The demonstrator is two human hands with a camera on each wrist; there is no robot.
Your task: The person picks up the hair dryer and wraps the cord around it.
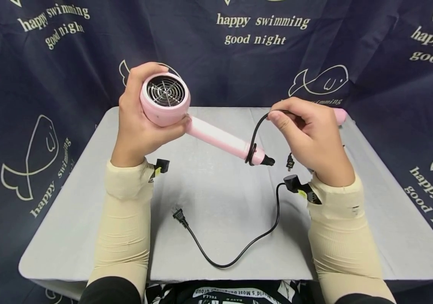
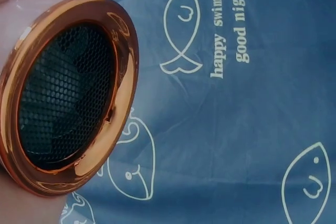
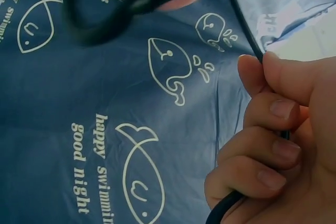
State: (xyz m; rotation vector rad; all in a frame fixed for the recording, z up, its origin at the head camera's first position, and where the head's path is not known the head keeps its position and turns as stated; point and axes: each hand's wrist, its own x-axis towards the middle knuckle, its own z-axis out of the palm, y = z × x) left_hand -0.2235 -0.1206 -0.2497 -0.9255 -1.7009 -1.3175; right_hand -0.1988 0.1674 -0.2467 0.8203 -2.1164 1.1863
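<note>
My left hand (image 1: 134, 105) grips the round head of a pink hair dryer (image 1: 218, 137), held up over the table with its ringed grille facing the head camera. A copper-coloured ring (image 2: 128, 103) around dark mesh fills the side of the left wrist view. The handle slants down to the right, and a black cord (image 1: 220, 266) is looped around its end. Between thumb and forefinger my right hand (image 1: 311, 135) pinches that cord; its other fingers curl around it in the right wrist view. The cord's two-pin plug (image 1: 179, 215) hangs lower, left of centre.
A grey-white table (image 1: 68, 219) lies below both hands. Behind the right hand, the end of another pink object (image 1: 339, 116) shows, mostly hidden. A small black plug (image 1: 290, 162) is left of the right wrist. A dark blue printed curtain (image 1: 209, 67) surrounds the table.
</note>
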